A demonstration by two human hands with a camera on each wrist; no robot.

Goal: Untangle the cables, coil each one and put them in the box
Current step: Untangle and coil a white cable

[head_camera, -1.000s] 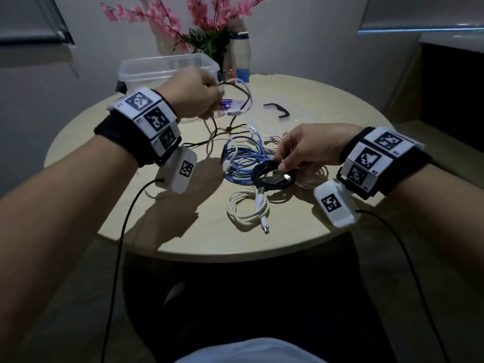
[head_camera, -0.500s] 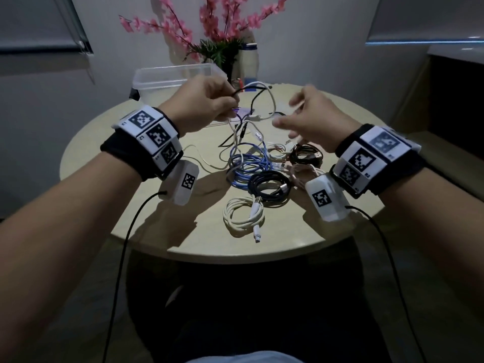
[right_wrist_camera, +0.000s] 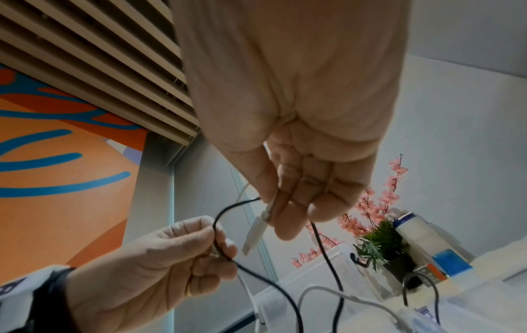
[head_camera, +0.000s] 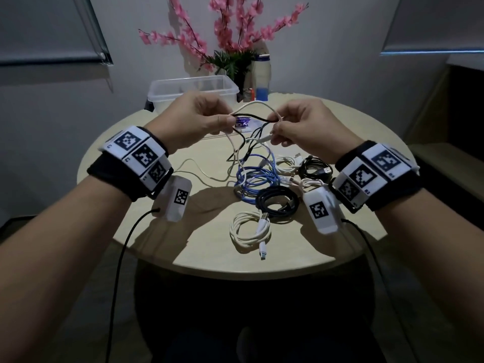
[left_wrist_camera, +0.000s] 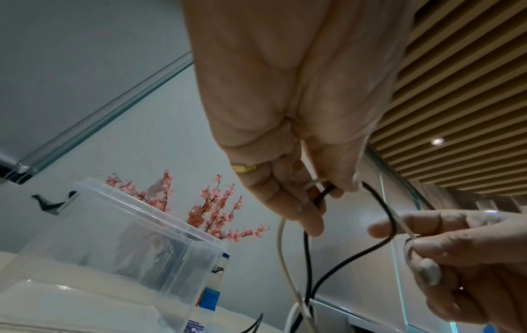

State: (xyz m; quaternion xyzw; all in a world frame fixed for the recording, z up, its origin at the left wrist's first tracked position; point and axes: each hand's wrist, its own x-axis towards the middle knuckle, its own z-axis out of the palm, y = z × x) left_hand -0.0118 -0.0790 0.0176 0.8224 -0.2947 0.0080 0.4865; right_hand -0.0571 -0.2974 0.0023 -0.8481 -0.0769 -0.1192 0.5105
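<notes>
My left hand (head_camera: 227,124) and right hand (head_camera: 278,128) are raised above the round table (head_camera: 146,231), a tangled black cable (head_camera: 251,118) and white cable (head_camera: 258,104) strung between them. In the left wrist view the left hand (left_wrist_camera: 310,202) pinches both strands. In the right wrist view the right hand (right_wrist_camera: 280,209) pinches the white cable at its USB plug (right_wrist_camera: 254,234), and the black cable passes its fingers. The strands hang down to a loose blue cable (head_camera: 252,176). The clear plastic box (head_camera: 191,86) stands behind the left hand.
Coils lie on the table below the hands: a white one (head_camera: 248,230) nearest me, a black one (head_camera: 277,203), another black one (head_camera: 315,169) and a white one (head_camera: 285,163). A vase of pink flowers (head_camera: 230,40) and a bottle (head_camera: 262,77) stand at the back.
My right hand let go of the black coil on the table and rose to meet the left. Both hands now hold the tangled black and white cables higher.
</notes>
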